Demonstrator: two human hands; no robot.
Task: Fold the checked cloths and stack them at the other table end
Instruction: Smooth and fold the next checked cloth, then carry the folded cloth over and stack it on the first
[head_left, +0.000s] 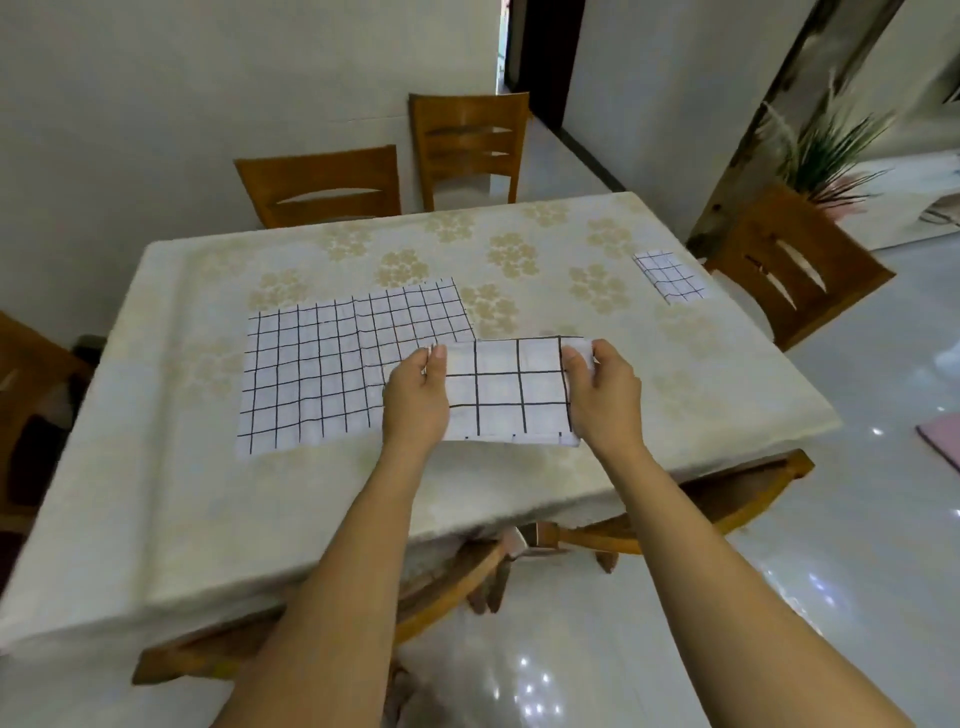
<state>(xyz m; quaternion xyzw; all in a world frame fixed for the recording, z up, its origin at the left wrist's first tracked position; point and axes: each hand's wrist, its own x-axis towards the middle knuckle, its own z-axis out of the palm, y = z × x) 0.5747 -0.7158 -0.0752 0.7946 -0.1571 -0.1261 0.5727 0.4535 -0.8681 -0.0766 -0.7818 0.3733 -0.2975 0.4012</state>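
Note:
A folded white cloth with black checks (506, 395) is held just above the table between both hands. My left hand (418, 400) grips its left edge and my right hand (602, 395) grips its right edge, thumbs on top. To the left, an unfolded checked cloth (332, 364) lies flat on the table, its right side partly under the held cloth. A small folded checked cloth (670, 275) rests at the far right end of the table.
The table (182, 493) wears a pale cloth with beige flower prints. Wooden chairs stand at the far side (322, 187), (467, 145), at the right (789, 265) and under the near edge (727, 499). A potted plant (826, 150) stands at the right, on a glossy floor.

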